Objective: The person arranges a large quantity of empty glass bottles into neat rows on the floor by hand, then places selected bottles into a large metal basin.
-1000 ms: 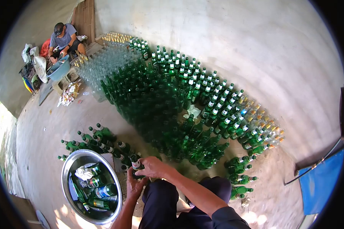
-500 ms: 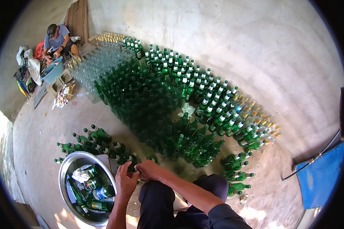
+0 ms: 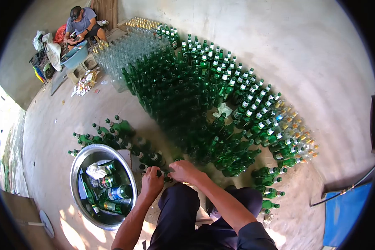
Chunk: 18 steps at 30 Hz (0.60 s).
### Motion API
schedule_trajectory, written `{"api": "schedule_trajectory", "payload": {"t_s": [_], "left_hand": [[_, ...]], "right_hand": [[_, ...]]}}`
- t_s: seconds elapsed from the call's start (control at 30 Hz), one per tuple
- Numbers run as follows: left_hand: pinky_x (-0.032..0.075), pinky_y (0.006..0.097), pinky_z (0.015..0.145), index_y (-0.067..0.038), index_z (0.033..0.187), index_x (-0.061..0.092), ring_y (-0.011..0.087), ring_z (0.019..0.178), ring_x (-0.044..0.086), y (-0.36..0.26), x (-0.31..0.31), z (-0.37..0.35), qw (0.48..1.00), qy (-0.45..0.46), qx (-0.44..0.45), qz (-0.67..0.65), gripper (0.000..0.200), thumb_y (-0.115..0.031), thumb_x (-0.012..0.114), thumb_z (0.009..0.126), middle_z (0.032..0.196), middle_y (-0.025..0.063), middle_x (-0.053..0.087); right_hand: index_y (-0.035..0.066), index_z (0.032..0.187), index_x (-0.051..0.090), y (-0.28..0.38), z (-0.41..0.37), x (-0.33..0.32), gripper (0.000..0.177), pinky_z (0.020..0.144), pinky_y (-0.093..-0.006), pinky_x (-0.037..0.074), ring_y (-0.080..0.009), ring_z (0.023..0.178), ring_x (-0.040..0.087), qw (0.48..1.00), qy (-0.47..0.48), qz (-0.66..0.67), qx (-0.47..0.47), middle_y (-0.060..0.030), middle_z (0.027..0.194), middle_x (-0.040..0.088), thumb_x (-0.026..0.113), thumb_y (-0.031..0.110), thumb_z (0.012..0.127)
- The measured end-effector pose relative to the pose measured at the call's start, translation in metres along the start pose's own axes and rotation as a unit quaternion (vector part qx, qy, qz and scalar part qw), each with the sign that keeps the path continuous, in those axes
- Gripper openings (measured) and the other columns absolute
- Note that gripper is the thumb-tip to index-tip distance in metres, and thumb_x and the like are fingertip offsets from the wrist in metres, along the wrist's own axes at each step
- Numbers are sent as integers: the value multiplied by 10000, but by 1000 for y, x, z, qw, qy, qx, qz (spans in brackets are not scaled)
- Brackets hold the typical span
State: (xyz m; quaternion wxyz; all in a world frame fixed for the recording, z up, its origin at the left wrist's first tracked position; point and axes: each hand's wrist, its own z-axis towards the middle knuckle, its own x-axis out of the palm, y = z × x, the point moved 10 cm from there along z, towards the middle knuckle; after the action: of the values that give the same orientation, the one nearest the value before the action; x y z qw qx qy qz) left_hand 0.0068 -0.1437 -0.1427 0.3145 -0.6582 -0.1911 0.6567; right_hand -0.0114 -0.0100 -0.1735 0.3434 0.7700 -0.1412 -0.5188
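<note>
My left hand is closed at the dark neck of a green bottle, just in front of my knees. From the right, my right hand reaches to the same bottle, its fingers curled at the bottle's side. What those fingers hold, if anything, is hidden. Close to my left hand, on the left, stands a metal basin. Inside it lie several green bottles, some labelled, and a crumpled white cloth or wad. Beyond my hands stand green bottles with pale neck labels.
A large block of green bottles fills the middle floor, with clear bottles behind. Labelled bottles line the wall. Another person sits at the back left by a blue tub. A blue panel stands right.
The view has shifted, so the scene sits further right and the basin higher. My left hand has gone from loosely spread fingers to closed at the bottle neck; my right hand has drawn slightly apart from it.
</note>
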Motion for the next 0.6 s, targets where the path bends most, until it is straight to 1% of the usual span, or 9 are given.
{"api": "schedule_trajectory", "payload": {"t_s": [0.03,0.1,0.2,0.3,0.37,0.4,0.5,0.6], "left_hand": [[507,509,732,-19,980,594,448,874,619,5,3,1,1000,0,0,0,242,-72,709,774,944,217,616],[505,512,732,-18,977,596,451,871,618,17,13,4,1000,6,-4,13,235,-70,700,774,936,224,615],[502,525,732,-13,967,588,464,861,615,40,30,5,999,1,24,25,239,-47,682,750,924,242,617],[496,538,725,-14,962,580,469,858,614,46,37,5,999,3,29,34,243,-38,665,736,926,244,615],[491,547,725,-14,944,567,473,860,613,59,44,4,998,11,8,64,212,-44,648,750,922,245,614],[482,565,718,-12,933,554,484,856,607,64,48,4,998,21,3,67,193,-47,635,762,909,252,607],[477,580,710,-10,920,539,496,845,599,73,58,0,997,30,11,66,176,-42,627,770,887,258,598],[479,592,705,-11,937,512,512,838,599,78,65,2,996,41,16,83,194,-45,624,783,916,272,592]], "right_hand": [[16,1066,703,4,0,-4,397,866,-488,526,-420,976,664,1000,0,0,0,-258,990,694,712,338,834],[14,1091,702,3,-5,-9,415,876,-473,528,-423,983,666,999,30,-8,18,-273,1016,689,694,344,840],[5,1084,703,2,-8,-5,418,876,-473,530,-423,976,668,1000,20,5,21,-277,1010,690,674,351,851],[-20,1038,704,5,-11,-3,402,859,-489,531,-429,941,673,999,33,27,18,-282,958,692,645,333,855],[-25,1016,702,6,-11,-3,393,853,-491,530,-431,929,673,999,34,22,19,-282,942,692,647,327,850],[-29,995,701,7,-11,-2,384,848,-494,530,-433,917,674,999,40,19,15,-281,926,692,648,320,844],[-31,968,697,8,-11,-1,371,835,-500,528,-436,901,674,999,38,24,1,-278,902,690,656,313,835],[-29,957,698,6,-12,-2,361,829,-501,528,-438,900,674,999,27,25,2,-279,888,689,661,309,833]]}}
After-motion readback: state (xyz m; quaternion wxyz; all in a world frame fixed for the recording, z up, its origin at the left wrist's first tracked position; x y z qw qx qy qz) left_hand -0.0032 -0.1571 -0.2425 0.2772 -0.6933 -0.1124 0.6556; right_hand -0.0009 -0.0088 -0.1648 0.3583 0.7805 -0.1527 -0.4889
